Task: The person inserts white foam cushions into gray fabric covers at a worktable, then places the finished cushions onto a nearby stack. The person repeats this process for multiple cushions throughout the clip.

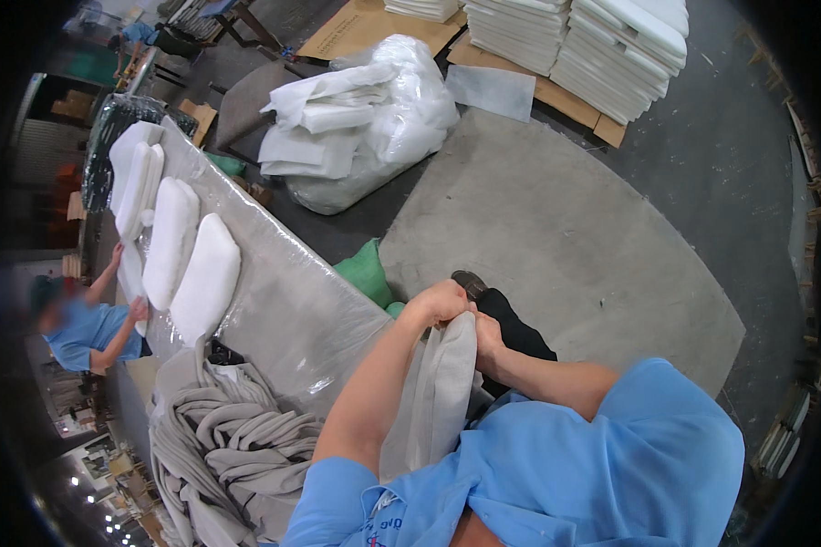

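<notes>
In front of my body I hold a light-grey cushion cover (449, 383) upright, and it looks stuffed out. My left hand (440, 303) is closed at its top end, with the fingers curled in. Right beside it, my right hand (488, 337) grips the same end from the other side. What lies inside the cover is hidden. A heap of loose grey fabric covers (233, 419) lies to my left on the plastic-wrapped table (274, 264). Farther along the table are several white cushion pads (208, 273).
Across the table a co-worker (91, 333) in blue handles a white pad. A plastic bag of white padding (383, 118) rests on the floor ahead, near a green bag (365, 272). Tall stacks of white sheets (611, 64) stand on cardboard. A grey mat (566, 237) covers the floor.
</notes>
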Demonstrator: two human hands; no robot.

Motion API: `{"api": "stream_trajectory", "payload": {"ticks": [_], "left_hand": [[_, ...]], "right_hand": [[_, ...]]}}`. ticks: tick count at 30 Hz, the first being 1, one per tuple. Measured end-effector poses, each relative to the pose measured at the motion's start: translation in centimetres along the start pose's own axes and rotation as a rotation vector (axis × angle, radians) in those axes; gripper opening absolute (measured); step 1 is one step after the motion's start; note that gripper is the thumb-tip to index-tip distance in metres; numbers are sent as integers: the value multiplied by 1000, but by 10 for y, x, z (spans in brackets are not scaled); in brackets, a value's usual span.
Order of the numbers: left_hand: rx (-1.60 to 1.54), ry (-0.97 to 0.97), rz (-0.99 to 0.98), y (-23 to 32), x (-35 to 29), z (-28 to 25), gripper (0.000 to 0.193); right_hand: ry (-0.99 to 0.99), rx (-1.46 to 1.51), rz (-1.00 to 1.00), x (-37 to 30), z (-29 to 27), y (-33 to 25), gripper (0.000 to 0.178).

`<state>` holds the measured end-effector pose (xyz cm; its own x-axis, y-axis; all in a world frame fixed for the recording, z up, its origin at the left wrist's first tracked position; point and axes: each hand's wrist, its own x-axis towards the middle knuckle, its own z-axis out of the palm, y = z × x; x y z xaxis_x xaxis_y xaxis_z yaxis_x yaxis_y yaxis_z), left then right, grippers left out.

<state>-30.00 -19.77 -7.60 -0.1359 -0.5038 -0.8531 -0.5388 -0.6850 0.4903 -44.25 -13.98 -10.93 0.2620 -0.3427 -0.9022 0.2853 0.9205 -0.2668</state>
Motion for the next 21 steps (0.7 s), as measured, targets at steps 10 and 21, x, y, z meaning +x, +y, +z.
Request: {"api": "stream_trajectory", "payload": {"ticks": [10,21], "left_hand": [[-658,242,58,-65,12,21,29],[-567,483,5,-93,28,42,28]], "right_hand": [[97,-214,67,40,15,-7,31],[96,-380,93,80,2,7,9]]}}
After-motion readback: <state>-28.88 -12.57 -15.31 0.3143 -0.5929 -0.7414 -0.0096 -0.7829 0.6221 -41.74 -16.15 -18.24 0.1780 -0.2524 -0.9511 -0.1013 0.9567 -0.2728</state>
